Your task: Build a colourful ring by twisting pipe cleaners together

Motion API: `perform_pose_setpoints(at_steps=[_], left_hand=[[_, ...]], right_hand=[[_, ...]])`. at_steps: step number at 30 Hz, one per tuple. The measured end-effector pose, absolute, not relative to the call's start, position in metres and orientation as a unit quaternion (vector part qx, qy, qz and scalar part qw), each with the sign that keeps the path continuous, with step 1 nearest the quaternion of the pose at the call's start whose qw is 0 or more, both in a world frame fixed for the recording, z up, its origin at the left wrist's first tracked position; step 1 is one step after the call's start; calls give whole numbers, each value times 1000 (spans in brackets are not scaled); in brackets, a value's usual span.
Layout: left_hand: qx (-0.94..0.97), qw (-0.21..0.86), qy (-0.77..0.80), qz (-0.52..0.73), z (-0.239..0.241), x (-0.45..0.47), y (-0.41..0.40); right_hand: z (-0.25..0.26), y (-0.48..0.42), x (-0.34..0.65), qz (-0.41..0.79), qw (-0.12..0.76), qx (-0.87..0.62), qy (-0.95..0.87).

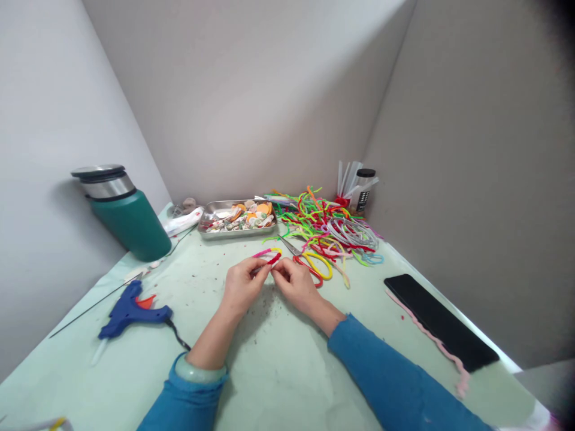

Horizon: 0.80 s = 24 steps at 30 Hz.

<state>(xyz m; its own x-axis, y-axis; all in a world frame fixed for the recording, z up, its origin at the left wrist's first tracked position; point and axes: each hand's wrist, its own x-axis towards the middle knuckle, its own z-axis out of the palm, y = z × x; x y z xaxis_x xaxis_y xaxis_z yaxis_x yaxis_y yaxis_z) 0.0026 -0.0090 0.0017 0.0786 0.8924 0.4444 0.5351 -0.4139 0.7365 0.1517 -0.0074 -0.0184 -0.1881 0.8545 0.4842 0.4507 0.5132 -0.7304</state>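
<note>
My left hand (242, 284) and my right hand (295, 282) meet at the middle of the pale green table (278, 371). Both pinch a small twisted bundle of pipe cleaners (269, 256), pink, yellow and red, held just above the tabletop. Fingers of both hands are closed on it. A pair of scissors with red and yellow handles (314, 265) lies just right of my right hand. Behind it sprawls a heap of coloured pipe cleaners (327, 227).
A blue glue gun (132, 310) lies at the left with its cord. A green flask (123, 212) stands far left. A metal tray of small pieces (237, 218) sits at the back. A black phone (440, 320) and a pink pipe cleaner (431, 338) lie right.
</note>
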Motion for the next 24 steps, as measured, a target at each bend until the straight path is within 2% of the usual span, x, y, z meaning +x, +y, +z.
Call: perform_pose_setpoints(at_steps=[11, 18, 24], left_hand=[[726, 127, 502, 452, 0, 2, -10], [753, 74, 503, 418, -1, 2, -10], [782, 52, 482, 392, -2, 3, -12]], right_hand=[[-20, -6, 151, 261, 483, -450, -704], [-20, 1, 150, 429, 516, -433, -602], [-14, 3, 151, 588, 504, -388, -499]])
